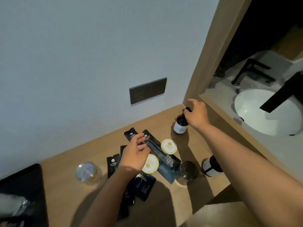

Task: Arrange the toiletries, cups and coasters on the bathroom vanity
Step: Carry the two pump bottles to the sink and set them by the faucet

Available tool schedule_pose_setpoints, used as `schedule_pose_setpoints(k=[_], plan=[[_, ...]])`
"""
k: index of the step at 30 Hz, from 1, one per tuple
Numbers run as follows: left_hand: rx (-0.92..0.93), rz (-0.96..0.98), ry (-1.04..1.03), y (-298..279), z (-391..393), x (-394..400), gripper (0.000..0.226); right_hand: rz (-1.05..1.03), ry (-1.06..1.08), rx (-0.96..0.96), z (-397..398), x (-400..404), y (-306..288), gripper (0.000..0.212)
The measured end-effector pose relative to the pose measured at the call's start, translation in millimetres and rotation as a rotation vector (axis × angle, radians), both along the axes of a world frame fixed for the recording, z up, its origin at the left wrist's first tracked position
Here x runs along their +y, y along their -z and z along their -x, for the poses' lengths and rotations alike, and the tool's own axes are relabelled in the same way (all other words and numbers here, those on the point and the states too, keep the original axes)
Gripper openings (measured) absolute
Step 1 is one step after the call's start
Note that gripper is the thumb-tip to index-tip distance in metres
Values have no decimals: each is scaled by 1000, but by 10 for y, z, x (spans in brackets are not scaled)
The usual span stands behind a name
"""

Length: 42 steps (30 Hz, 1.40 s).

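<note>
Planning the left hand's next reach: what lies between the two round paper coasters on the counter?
In the head view, a black toothbrush sachet lies diagonally between the far coaster and the near coaster, partly under the left hand.

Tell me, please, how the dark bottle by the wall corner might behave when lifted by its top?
The dark bottle stands tall and narrow, so it may tip if nudged. The right hand holds only its cap, so it could swing. It looks smooth, perhaps slippery.

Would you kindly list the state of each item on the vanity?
Right hand: grips upright dark bottle by its top.
Left hand: open, above the black sachets.
Second bottle: lying down.
Glass cups: empty.
Round coasters: flat.
</note>
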<state>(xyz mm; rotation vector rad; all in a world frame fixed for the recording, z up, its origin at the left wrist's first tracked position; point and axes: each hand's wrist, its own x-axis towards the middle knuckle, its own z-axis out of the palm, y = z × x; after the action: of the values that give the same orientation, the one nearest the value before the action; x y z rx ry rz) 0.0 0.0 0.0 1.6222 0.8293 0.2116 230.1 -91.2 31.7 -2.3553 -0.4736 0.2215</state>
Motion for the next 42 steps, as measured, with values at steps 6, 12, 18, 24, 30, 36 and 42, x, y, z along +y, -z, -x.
schedule_pose_setpoints(k=[6, 12, 18, 24, 30, 36, 42], plan=[[9, 19, 27, 119, -20, 340, 52, 284, -55, 42, -256, 212, 293, 46], [8, 37, 1, 114, 30, 527, 50, 368, -6, -45, -258, 292, 322, 35], [-33, 55, -22, 23, -101, 528, 72, 210, -61, -112, -145, 258, -8, 29], [-65, -61, 53, -184, -268, 179, 86, 55, -204, -152, 188, 73, -702, 45], [-144, -199, 71, -489, -432, -340, 114, -37, -313, -141, 648, -263, -1265, 61], [-178, -288, -33, -681, -359, -1000, 103, -117, -439, -77, 941, -803, -1476, 62], [-168, -262, -180, -641, -282, -1521, 57, -71, -653, -96, 931, -1504, -1409, 51]])
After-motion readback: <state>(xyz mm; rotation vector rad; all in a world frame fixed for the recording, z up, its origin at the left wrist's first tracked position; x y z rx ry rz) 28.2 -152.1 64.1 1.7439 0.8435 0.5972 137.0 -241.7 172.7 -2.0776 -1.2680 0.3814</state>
